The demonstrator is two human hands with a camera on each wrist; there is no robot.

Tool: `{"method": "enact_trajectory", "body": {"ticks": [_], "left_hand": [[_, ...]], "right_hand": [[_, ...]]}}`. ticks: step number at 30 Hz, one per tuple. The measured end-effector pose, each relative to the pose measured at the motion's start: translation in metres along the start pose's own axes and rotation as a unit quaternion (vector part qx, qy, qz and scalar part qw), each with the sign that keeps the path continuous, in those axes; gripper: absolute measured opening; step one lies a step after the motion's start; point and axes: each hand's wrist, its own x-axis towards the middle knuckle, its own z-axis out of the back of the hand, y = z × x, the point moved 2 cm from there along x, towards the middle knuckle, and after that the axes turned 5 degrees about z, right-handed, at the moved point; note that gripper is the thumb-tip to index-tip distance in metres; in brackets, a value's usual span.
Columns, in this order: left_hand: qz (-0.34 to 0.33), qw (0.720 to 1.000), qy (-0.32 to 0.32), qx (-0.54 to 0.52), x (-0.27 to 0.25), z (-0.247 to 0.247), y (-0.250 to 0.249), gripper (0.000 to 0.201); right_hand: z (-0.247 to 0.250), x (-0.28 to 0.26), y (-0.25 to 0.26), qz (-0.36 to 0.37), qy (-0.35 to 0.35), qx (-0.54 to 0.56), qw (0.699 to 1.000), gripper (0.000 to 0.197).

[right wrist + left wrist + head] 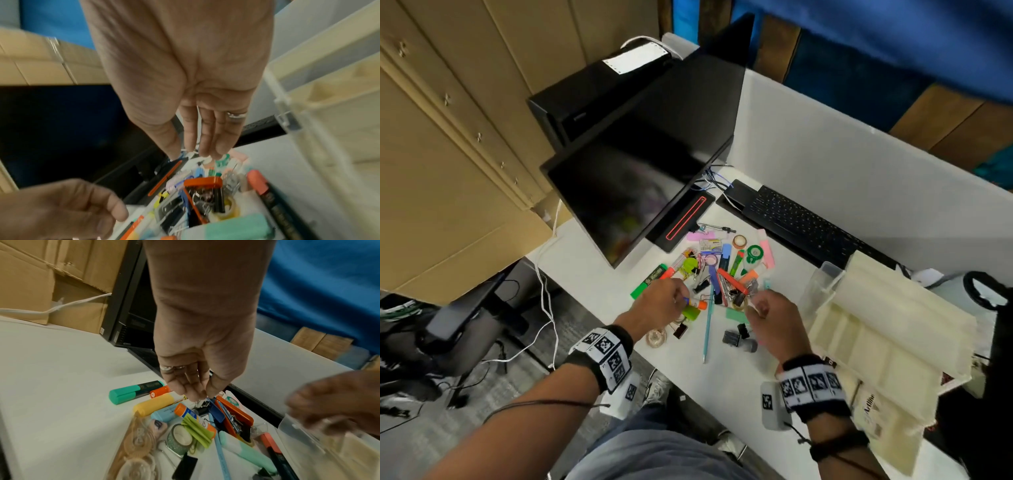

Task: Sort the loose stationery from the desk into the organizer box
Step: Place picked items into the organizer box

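Observation:
Loose stationery lies heaped on the white desk: highlighters, clips, tape rolls, an orange stapler and a glue stick. The cream organizer box stands open to the right of the heap, its wall close to my right hand. My left hand hovers over the heap's near left side. Its fingertips are drawn close together just above a black binder clip, and I see nothing held. My right hand hangs over the heap's right side with straight fingers and holds nothing.
A black monitor stands behind the heap on the left and a black keyboard lies behind it on the right. A light blue pencil and a clear tape dispenser lie nearer me. Cardboard boxes and cables fill the floor at left.

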Motion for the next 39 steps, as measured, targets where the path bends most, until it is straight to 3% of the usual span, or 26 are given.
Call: {"method": "enact_trajectory", "body": {"ticks": [6, 10, 14, 19, 23, 28, 33, 35, 39], "left_hand": [[0.059, 0.995, -0.041, 0.065, 0.026, 0.006, -0.012, 0.025], [0.028, 0.996, -0.049, 0.065, 0.038, 0.002, -0.029, 0.04], [-0.006, 0.991, -0.053, 0.123, 0.047, -0.003, -0.035, 0.046], [-0.003, 0.99, -0.045, 0.136, 0.056, 0.001, -0.034, 0.036], [0.002, 0.989, -0.024, 0.148, 0.058, 0.002, -0.033, 0.023], [0.008, 0.981, -0.026, 0.193, 0.058, 0.001, -0.036, 0.03], [0.029, 0.981, -0.025, 0.19, 0.056, 0.0, -0.042, 0.024], [0.047, 0.988, -0.027, 0.147, 0.055, 0.003, -0.042, 0.015], [0.035, 0.995, -0.009, 0.091, 0.054, 0.007, -0.041, 0.025]], "right_hand": [[-0.065, 0.069, -0.004, -0.001, 0.014, -0.121, 0.993, 0.029], [-0.088, 0.079, -0.014, -0.006, 0.017, -0.236, 0.972, 0.053], [-0.091, 0.08, -0.014, 0.004, -0.014, -0.247, 0.969, 0.042], [-0.089, 0.079, -0.011, 0.018, -0.036, -0.162, 0.986, 0.02], [-0.084, 0.075, -0.01, -0.003, -0.045, -0.074, 0.996, 0.016], [-0.072, 0.067, -0.009, -0.025, -0.088, 0.033, 0.995, 0.013], [-0.06, 0.051, -0.009, -0.024, -0.098, 0.119, 0.988, 0.015], [-0.058, 0.046, -0.019, -0.045, -0.093, 0.167, 0.981, 0.028], [-0.042, 0.033, -0.018, -0.128, -0.067, 0.317, 0.937, 0.033]]}}
